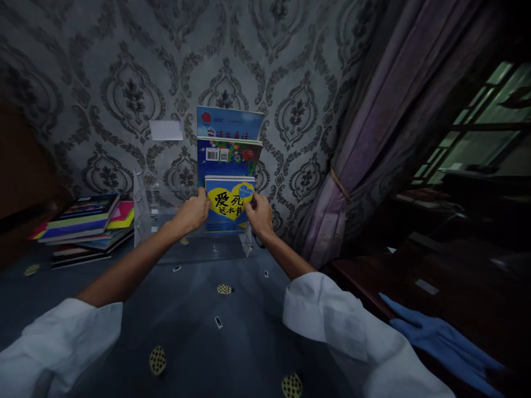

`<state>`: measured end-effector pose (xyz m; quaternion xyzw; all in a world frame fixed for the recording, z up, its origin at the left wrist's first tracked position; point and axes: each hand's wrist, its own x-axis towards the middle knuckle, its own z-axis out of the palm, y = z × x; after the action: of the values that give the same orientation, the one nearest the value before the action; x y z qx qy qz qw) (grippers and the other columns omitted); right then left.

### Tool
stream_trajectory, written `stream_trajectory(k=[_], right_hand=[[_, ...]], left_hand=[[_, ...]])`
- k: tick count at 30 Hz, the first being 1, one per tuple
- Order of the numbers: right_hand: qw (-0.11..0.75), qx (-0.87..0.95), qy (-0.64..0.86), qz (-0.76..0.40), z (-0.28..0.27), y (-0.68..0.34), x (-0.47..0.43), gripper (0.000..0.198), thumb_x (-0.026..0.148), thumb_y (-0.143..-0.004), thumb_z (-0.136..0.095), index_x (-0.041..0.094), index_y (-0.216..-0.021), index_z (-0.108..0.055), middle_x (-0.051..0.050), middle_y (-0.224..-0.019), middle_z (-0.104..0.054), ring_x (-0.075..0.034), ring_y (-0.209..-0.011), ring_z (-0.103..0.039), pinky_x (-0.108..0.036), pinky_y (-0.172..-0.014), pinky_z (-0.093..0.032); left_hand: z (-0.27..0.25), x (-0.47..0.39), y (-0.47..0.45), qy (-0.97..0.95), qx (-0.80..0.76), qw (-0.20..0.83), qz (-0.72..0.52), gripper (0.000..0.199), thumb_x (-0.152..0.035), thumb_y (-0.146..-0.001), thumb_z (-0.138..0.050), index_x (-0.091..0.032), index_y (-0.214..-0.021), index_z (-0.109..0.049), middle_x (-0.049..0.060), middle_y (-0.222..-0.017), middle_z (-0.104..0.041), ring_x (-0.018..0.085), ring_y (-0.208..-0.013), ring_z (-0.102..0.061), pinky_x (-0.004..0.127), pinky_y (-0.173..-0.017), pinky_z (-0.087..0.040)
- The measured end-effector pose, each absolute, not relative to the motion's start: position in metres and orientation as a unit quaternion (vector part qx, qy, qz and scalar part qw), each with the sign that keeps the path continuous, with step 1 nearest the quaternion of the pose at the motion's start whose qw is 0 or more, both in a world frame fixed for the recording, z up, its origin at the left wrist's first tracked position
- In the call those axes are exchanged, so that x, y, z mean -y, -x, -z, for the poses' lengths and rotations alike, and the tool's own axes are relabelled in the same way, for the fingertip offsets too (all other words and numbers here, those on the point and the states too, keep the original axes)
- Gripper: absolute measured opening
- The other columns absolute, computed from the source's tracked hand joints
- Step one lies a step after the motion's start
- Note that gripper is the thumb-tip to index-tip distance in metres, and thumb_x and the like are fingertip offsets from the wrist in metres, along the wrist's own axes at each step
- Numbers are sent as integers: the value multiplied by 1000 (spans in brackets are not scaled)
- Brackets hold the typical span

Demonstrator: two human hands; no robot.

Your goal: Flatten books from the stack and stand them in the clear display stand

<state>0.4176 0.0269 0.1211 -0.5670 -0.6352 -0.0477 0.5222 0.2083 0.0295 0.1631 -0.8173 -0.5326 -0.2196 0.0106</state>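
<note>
A blue book with a yellow heart on its cover (226, 213) stands upright at the front tier of a clear acrylic rack (141, 207). My left hand (193, 213) grips its left edge, fingers closed. At its right edge my right hand (260, 214) is closed too, thumb toward the cover. Behind it rises a dark blue book with a barcode (226, 160). Farther back and higher stands a light blue book with red lettering (232, 121). My fingertips behind the front book are hidden.
A stack of books and magazines (83, 218) lies left of the rack. The dark tablecloth (191, 331) carries yellow spotted shapes. A white card (166, 130) shows above the rack's left part. At right are a tied purple curtain (332, 188) and a blue glove (443, 337) on a dark surface.
</note>
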Motion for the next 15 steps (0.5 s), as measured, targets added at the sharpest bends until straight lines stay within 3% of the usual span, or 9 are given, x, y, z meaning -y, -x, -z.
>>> stream_trajectory(k=[5, 15], right_hand=[[537, 626, 564, 50, -122, -418, -26, 15, 22, -78, -47, 22, -82, -61, -4, -76, -56, -25, -79, -54, -37, -78, -48], [533, 630, 563, 37, -117, -419, -26, 24, 25, -78, -47, 19, -92, -65, -6, -81, -60, -24, -80, -58, -37, -79, -50]], left_hand=[[-167, -30, -204, 828, 515, 9, 224, 25, -23, -100, -40, -12, -122, -42, 23, -104, -72, 36, -99, -72, 42, -84, -53], [-165, -35, -199, 835, 504, 17, 221, 23, -26, -101, -39, -12, -118, -43, 23, -104, -72, 37, -99, -72, 42, -82, -53]])
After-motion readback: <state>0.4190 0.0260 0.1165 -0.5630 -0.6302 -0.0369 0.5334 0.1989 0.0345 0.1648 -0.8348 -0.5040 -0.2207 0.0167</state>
